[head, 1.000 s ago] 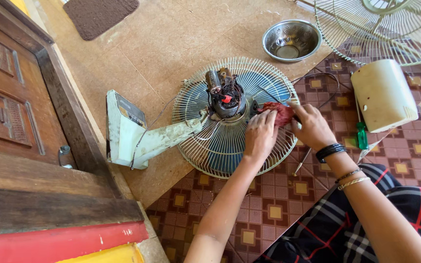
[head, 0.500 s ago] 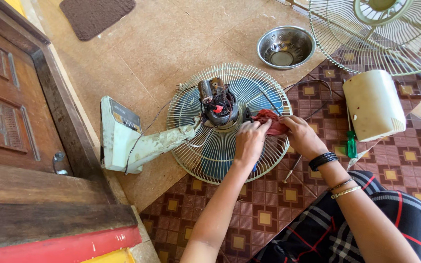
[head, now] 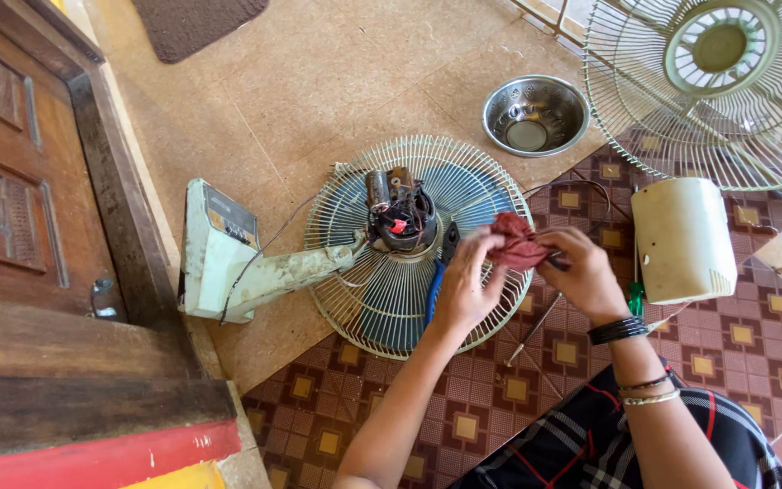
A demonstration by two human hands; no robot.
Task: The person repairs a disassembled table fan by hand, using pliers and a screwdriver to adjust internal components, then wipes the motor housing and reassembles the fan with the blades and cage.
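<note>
1. Holding a crumpled dark red rag [head: 516, 243], the left hand [head: 463, 288] and the right hand [head: 581, 272] meet over the right part of the rear fan guard [head: 382, 308]; both hands have their fingers curled shut on the cloth, the left pinching its near edge, the right gripping its far side.
2. The rag sits between the two hands, raised above the guard's wires and just right of the fan motor [head: 400, 215].
3. The bare motor, dark with a small red part on top, stands at the centre of the round wire guard, which lies flat on the floor.
4. A blue-handled tool [head: 434, 288] lies on the guard, partly hidden under the left hand; what kind of tool it is cannot be told.
5. The pale green fan stand [head: 228, 258] extends left from the motor, lying on its side, with thin wires trailing along it.
6. A steel bowl [head: 536, 113] sits on the tan floor beyond the guard.
7. The front fan guard [head: 717, 91] lies at the upper right, well apart from the hands.
8. A cream motor cover [head: 681, 237] rests on the patterned tile, just right of the right hand; a green-handled screwdriver [head: 635, 297] lies beside it.
9. The right wrist wears a black band [head: 617, 330] and thin bangles.
</note>
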